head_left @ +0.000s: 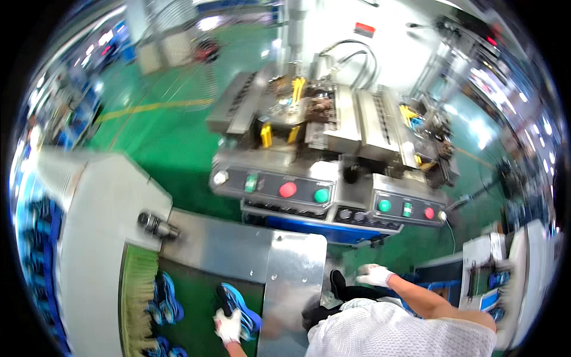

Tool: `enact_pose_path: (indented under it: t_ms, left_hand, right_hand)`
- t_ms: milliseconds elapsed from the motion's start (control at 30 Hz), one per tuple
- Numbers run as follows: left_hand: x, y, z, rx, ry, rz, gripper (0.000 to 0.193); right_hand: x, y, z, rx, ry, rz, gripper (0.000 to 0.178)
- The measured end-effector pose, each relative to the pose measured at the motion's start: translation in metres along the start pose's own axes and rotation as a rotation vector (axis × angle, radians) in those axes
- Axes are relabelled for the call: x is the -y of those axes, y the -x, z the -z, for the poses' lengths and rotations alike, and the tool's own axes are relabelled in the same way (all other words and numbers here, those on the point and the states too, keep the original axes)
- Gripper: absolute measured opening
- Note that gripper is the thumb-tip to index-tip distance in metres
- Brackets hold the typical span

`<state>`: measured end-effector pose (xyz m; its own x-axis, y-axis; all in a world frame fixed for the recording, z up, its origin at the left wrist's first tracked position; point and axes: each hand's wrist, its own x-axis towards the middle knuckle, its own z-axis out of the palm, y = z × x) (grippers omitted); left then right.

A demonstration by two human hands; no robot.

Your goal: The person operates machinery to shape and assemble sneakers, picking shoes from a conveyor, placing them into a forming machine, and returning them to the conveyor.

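My left hand (228, 326), in a white glove, is closed on a blue and black shoe (242, 307) at the lower middle. The shoe is over a dark green surface, beside the edge of a metal plate (294, 268). To the right, my gloved right hand (375, 275) hangs beside my leg, its fingers loosely bent and a little apart. No object shows in it, though motion blurs the fingertips. More blue and black shoes (168, 297) lie to the left of my left hand, next to a fringe of pale bristles (138, 297).
Ahead stands a machine with metal moulds (348, 122) and two control panels (279, 189) with red and green buttons. A white machine housing (101, 226) is at the left, with a rack of shoes (41, 262) beyond. At the right stands another unit (493, 279) holding blue items.
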<state>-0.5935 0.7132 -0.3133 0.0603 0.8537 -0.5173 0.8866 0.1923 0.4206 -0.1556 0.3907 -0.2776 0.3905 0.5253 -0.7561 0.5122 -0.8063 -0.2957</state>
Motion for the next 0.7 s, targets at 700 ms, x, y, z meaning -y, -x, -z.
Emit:
enact_pose_path:
  t_ms: [700]
  left_hand:
    - [-0.381, 0.068, -0.028, 0.193, 0.839, -0.855, 0.046]
  right_hand:
    - [0.072, -0.014, 0.218, 0.422, -1.535, 0.704, 0.034]
